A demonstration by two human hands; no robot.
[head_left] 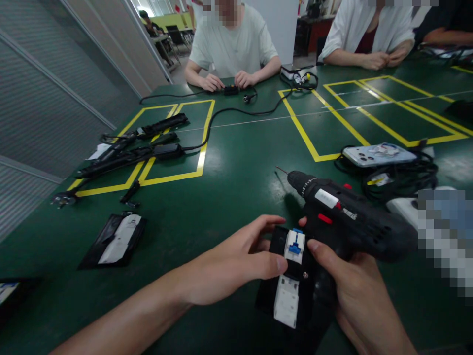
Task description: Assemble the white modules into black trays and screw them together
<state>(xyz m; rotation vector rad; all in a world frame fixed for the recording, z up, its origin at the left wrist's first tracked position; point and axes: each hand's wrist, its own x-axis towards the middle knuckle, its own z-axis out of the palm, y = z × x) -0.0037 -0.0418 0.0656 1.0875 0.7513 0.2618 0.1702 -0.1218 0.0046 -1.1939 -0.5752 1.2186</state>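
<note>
My left hand (240, 256) grips the left side of a black power-strip housing (295, 276) with white and blue inner parts, thumb and fingers pinching its edge. My right hand (354, 286) holds the housing's right side, thumb on its top face. A black cordless screwdriver (347, 217) with red buttons lies on the green table (236, 167) just behind the housing, its bit pointing far left. It rests against my right hand.
A second opened black housing (114, 240) lies at the left. Black power strips and cables (129, 153) sit in a yellow-taped square. A phone (379, 154) lies on coiled black cable at right. Two people sit across the table, hands on it.
</note>
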